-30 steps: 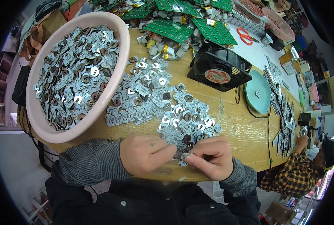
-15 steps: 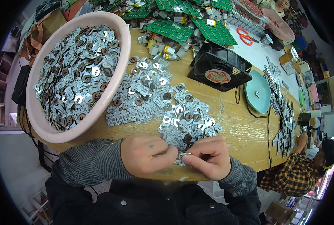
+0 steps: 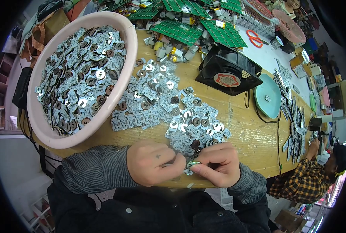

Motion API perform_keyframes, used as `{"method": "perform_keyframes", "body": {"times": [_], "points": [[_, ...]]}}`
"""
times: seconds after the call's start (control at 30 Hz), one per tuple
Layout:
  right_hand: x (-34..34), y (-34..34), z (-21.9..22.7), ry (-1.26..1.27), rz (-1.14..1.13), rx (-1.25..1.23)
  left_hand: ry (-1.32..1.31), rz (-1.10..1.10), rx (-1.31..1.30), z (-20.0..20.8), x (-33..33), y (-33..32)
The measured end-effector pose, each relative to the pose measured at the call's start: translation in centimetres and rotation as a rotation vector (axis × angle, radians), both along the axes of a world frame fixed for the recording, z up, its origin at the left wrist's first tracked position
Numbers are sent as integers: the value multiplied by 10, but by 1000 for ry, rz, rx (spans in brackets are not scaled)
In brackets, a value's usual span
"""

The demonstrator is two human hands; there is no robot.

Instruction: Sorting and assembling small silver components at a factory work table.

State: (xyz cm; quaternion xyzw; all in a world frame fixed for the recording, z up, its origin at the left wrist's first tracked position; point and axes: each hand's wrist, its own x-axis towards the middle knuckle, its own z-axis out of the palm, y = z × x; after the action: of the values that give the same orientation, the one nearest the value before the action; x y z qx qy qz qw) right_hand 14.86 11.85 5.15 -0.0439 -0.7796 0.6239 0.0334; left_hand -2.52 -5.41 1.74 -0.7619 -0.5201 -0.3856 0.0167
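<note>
**Small metal piece pinched between both hands at the table's near edge**

A small silvery metal piece (image 3: 191,164) is being pinched from both sides: the left hand (image 3: 155,163) closes on it from nine o'clock, the right hand (image 3: 216,164) from three o'clock, fingertips pressed together around it. The piece is mostly hidden by the fingers, so its long axis cannot be told for sure; it seems to lie across, left to right. Neither hand is clearly nearer; the piece sits midway. Just beyond the grip, at twelve o'clock, the loose pile of metal pieces (image 3: 169,105) is spread on the wooden table (image 3: 243,128). At ten o'clock the pink basin (image 3: 128,46) is heaped with the same parts. At one o'clock a black fan (image 3: 228,75) is seen, green circuit boards (image 3: 204,27) behind it. At three o'clock, well apart, another person in a plaid shirt (image 3: 301,182) is at work.
</note>
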Motion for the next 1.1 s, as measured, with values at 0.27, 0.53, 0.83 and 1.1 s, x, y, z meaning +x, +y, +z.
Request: {"method": "perform_keyframes", "body": {"times": [0.27, 0.53, 0.83, 1.1], "points": [[1, 0, -5, 73, -16, 16, -17, 17, 7, -3, 3, 0], [1, -2, 0, -11, -104, 93, 6, 9, -6, -1, 0, 2], [-1, -3, -2, 37, -267, 273, -10, 46, -95, -1, -4, 1], [1, -2, -2, 87, -205, 354, -17, 93, -150, 0, -5, 2]]}}
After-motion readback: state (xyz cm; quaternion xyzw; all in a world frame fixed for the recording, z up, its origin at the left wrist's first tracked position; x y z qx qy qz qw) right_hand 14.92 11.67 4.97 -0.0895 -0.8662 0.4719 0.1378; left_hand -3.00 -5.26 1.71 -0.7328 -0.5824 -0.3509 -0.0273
